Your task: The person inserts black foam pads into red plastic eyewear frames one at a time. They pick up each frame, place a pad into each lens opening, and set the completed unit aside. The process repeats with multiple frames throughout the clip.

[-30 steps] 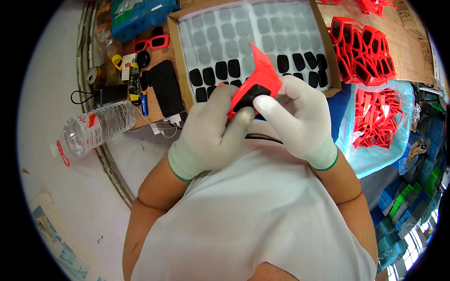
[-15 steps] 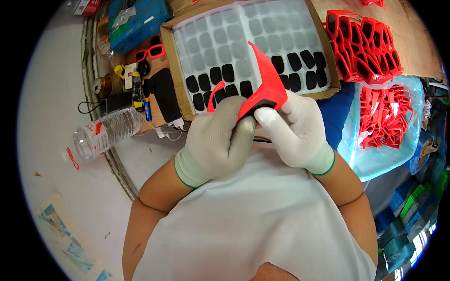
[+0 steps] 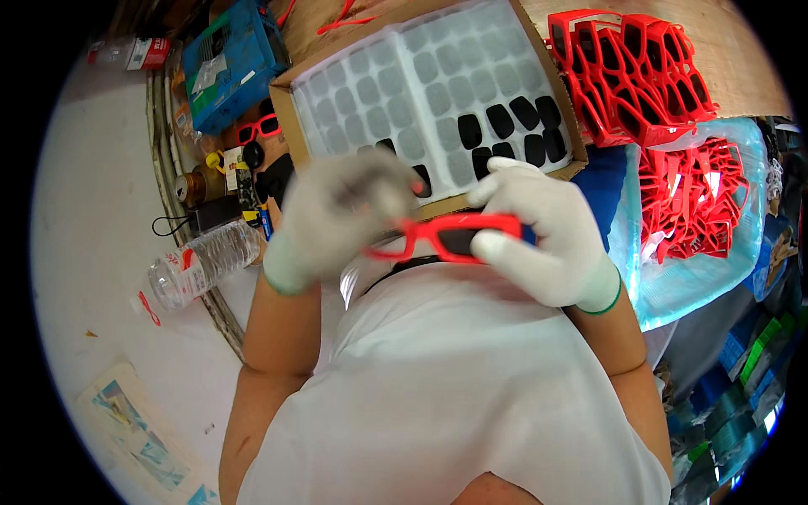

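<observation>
A red sunglasses frame (image 3: 425, 229) is held in front of my body, level and front side up. My right hand (image 3: 543, 231) in a white glove grips its right end, the thumb on the rim below and the fingers above. A dark lens sits in the right opening; pale cloth shows through the left one. By the frame's left end, my gloved left hand (image 3: 337, 215) is smeared by motion, so its fingers cannot be read. Just beyond both hands lies a cardboard box (image 3: 282, 109) with a white sheet carrying rows of rounded lens shapes, several of them black lenses (image 3: 500, 121).
Stacked red sunglasses (image 3: 631, 76) stand right of the box. Below them, a bag lined with light blue plastic (image 3: 753, 202) holds many red frames. To the left are a blue case (image 3: 231, 67), a large clear bottle (image 3: 206, 261), a can and small tools.
The red frame has turned from tilted upright to level and come lower. My left hand has moved left, away from the frame's middle. The whole view has shifted slightly.
</observation>
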A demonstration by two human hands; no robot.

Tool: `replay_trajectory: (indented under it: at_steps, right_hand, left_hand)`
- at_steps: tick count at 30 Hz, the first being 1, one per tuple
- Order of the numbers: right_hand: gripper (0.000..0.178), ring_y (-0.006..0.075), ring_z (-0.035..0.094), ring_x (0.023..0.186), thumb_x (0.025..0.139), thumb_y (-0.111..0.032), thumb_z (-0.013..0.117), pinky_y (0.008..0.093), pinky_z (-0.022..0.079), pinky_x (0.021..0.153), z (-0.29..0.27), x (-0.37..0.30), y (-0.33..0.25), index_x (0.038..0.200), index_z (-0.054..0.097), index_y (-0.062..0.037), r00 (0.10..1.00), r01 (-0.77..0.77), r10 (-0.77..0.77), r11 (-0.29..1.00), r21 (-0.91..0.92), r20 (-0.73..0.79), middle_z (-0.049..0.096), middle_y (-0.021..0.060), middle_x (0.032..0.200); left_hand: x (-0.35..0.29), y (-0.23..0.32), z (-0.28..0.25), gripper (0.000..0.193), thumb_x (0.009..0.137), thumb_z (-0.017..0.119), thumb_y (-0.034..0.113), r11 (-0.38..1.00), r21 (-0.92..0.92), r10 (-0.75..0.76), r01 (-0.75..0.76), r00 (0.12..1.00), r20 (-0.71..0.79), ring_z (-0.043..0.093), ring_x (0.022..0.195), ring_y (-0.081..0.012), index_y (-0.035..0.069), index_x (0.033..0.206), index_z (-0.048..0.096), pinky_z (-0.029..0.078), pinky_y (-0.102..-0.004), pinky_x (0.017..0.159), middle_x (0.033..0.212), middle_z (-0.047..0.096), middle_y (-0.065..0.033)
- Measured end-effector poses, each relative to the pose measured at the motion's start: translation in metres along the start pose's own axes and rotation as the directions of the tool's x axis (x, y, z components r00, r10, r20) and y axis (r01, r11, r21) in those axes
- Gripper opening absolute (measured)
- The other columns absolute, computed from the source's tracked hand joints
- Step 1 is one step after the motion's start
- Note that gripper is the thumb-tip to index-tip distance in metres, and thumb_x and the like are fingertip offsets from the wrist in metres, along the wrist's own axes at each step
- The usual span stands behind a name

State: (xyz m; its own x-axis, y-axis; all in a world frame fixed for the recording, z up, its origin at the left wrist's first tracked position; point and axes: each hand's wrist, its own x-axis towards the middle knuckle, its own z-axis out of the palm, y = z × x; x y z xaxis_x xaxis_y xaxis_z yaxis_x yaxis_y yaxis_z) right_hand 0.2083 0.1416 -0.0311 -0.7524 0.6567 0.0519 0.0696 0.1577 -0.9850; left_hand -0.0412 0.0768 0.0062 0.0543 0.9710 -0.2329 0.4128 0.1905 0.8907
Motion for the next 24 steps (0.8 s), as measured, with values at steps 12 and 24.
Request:
replay_trajectory:
  at_steps: [12,24]
  right_hand:
    - [0.034,0.0179,0.064,0.085,0.095,-0.015,0.045,0.0335,0.051,0.086,0.018,0.005,-0.017,0.112,0.059,0.011,0.924,-0.21,0.366,0.722,0.659,-0.107,0.068,0.0135,0.087]
    - [0.04,0.0245,0.066,0.099,0.093,-0.019,0.048,0.0396,0.05,0.095,0.051,0.019,-0.027,0.118,0.056,0.0117,0.897,-0.229,0.409,0.755,0.614,-0.169,0.071,0.0184,0.096]
  left_hand:
    - [0.018,-0.101,0.064,0.044,0.079,0.074,0.028,0.662,0.736,-0.152,0.144,0.987,-0.056,0.06,0.109,-0.0347,0.003,0.114,0.065,0.053,-0.0437,0.092,0.114,0.061,-0.0173]
    - [-0.006,-0.1,0.05,0.041,0.085,0.071,0.026,0.832,0.508,-0.155,0.222,0.973,-0.171,0.062,0.106,-0.0374,0.001,0.116,0.06,0.052,-0.0462,0.088,0.111,0.062,-0.0201]
